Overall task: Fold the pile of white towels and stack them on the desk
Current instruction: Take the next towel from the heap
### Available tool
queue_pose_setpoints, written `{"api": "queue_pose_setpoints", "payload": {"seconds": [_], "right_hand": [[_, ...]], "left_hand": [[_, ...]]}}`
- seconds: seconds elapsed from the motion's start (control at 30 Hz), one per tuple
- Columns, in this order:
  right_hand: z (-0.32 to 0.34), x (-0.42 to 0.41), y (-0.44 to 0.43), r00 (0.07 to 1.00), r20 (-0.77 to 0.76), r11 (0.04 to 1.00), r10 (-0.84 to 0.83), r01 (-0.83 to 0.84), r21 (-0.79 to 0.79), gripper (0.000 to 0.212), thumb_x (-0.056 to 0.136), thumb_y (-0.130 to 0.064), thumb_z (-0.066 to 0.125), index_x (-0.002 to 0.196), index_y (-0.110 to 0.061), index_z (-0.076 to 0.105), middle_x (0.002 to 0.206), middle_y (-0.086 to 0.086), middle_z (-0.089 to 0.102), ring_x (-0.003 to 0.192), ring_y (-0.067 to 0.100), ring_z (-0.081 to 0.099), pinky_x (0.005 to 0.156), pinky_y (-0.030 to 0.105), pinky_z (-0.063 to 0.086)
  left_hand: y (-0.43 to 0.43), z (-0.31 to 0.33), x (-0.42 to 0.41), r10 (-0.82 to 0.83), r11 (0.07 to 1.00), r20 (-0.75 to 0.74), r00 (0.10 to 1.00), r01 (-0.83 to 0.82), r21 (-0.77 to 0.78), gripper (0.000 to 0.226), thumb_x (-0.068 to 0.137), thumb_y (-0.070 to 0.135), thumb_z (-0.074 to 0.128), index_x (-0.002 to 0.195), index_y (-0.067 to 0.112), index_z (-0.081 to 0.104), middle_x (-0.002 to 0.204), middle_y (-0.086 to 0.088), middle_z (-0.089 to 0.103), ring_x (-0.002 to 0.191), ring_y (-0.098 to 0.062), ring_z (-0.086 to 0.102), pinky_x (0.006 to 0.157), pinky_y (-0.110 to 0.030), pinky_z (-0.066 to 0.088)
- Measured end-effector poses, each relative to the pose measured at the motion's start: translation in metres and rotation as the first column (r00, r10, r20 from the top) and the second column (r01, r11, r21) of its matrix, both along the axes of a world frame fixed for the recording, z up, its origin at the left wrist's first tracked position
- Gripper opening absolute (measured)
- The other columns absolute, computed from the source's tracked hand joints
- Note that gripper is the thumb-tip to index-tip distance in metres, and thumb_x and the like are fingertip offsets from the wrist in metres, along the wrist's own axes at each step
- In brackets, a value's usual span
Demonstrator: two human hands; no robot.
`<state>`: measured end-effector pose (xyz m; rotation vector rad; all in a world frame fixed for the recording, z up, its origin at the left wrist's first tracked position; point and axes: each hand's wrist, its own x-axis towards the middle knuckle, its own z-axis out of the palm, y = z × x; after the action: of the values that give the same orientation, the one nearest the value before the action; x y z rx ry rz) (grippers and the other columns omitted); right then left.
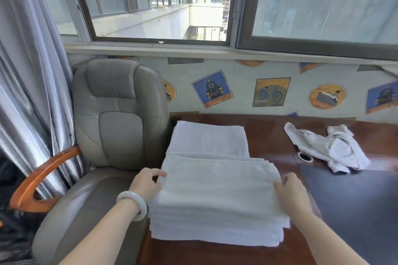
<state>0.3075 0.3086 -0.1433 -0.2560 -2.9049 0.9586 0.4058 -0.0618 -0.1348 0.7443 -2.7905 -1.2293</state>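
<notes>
A stack of several folded white towels (217, 202) lies at the near left of the brown desk (273, 140). My left hand (146, 183) grips the left edge of the top towel, thumb on top. My right hand (290, 189) holds the right edge of the same towel. Behind this stack lies a second folded white towel pile (209, 140). A crumpled white towel (331, 146) lies unfolded at the far right of the desk.
A grey leather office chair (116, 118) with a wooden armrest (36, 180) stands close against the desk's left side. A dark mat (353, 204) covers the desk at right. A round cable hole (304, 156) sits by the crumpled towel. Curtain and window wall lie behind.
</notes>
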Motion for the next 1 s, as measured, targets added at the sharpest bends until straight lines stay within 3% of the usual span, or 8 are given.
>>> {"api": "queue_pose_setpoints", "payload": {"seconds": [0.07,0.13,0.3,0.4,0.57,0.8,0.93,1.0], "right_hand": [[0.0,-0.001,-0.019,0.964,-0.226,0.954,0.136,-0.066,0.292,0.024,0.084,-0.007,0.064,0.108,-0.007,0.058,0.109,0.013,0.061,0.096,0.035,0.056,0.08,0.042,0.045],[-0.006,0.002,-0.051,0.864,-0.347,0.889,0.365,-0.212,0.406,0.032,0.072,-0.004,0.068,0.104,-0.005,0.066,0.105,0.012,0.067,0.093,0.034,0.065,0.079,0.042,0.054],[-0.029,0.012,-0.102,0.79,0.064,0.687,0.61,-0.567,0.454,0.056,0.085,-0.046,0.039,0.123,-0.017,0.069,0.129,0.003,0.066,0.117,0.021,0.064,0.105,0.039,0.038],[-0.04,0.001,-0.075,0.857,0.095,0.735,0.506,-0.486,0.474,0.072,0.096,-0.062,0.01,0.152,-0.024,0.032,0.159,-0.002,0.026,0.146,0.02,0.027,0.115,0.04,0.002],[-0.047,-0.007,-0.036,0.91,0.133,0.804,0.393,-0.41,0.431,0.105,0.053,-0.078,-0.043,0.145,-0.032,-0.025,0.15,-0.015,-0.029,0.144,0.005,-0.022,0.12,0.049,-0.005],[-0.038,-0.007,-0.042,0.912,0.163,0.825,0.376,-0.409,0.39,0.089,0.072,-0.063,-0.018,0.155,-0.032,-0.011,0.163,-0.008,-0.016,0.151,0.013,-0.013,0.121,0.049,-0.002],[-0.021,-0.008,-0.034,0.9,0.217,0.84,0.379,-0.433,0.327,0.06,0.103,-0.045,0.02,0.158,-0.025,0.002,0.165,-0.003,-0.008,0.152,0.014,-0.01,0.121,0.045,-0.002],[-0.014,-0.009,-0.024,0.906,0.196,0.865,0.375,-0.419,0.278,0.06,0.102,-0.046,0.027,0.156,-0.023,0.014,0.166,-0.003,0.002,0.152,0.015,-0.001,0.121,0.041,0.005]], "left_hand": [[0.019,0.008,-0.011,-0.113,0.92,-0.052,0.992,0.085,-0.383,0.034,0.094,0.008,0.051,0.123,0.021,0.063,0.132,0.002,0.048,0.119,-0.022,0.044,0.1,-0.028,0.039],[0.05,0.015,-0.029,-0.291,0.858,-0.1,0.951,0.213,-0.468,0.035,0.097,0.014,0.05,0.131,0.017,0.057,0.14,0.0,0.046,0.129,-0.022,0.04,0.11,-0.031,0.031],[0.102,-0.001,-0.052,-0.46,0.67,0.313,0.831,0.556,-0.492,0.057,0.104,0.046,0.027,0.157,0.034,0.01,0.166,0.003,-0.003,0.152,-0.021,-0.005,0.121,-0.049,0.0],[0.081,-0.022,-0.05,-0.397,0.716,0.347,0.85,0.523,-0.463,0.066,0.094,0.064,0.009,0.154,0.042,-0.01,0.162,0.01,-0.023,0.148,-0.015,-0.023,0.118,-0.055,-0.014],[0.05,-0.044,-0.038,-0.278,0.779,0.239,0.93,0.365,-0.511,0.095,0.065,0.075,-0.018,0.154,0.041,-0.011,0.158,0.017,-0.027,0.144,-0.005,-0.028,0.116,-0.057,-0.014],[0.054,-0.038,-0.039,-0.277,0.752,0.271,0.922,0.384,-0.536,0.092,0.069,0.069,-0.018,0.155,0.037,-0.009,0.159,0.014,-0.024,0.146,-0.007,-0.023,0.114,-0.056,-0.016],[0.072,-0.018,-0.044,-0.279,0.689,0.332,0.901,0.429,-0.585,0.077,0.085,0.056,0.016,0.136,0.018,0.059,0.149,-0.005,0.047,0.139,-0.027,0.044,0.11,-0.057,0.012],[0.093,-0.006,-0.056,-0.327,0.646,0.327,0.886,0.463,-0.607,0.088,0.081,0.055,-0.001,0.149,0.021,0.042,0.161,-0.004,0.026,0.15,-0.026,0.021,0.111,-0.055,-0.005]]}}
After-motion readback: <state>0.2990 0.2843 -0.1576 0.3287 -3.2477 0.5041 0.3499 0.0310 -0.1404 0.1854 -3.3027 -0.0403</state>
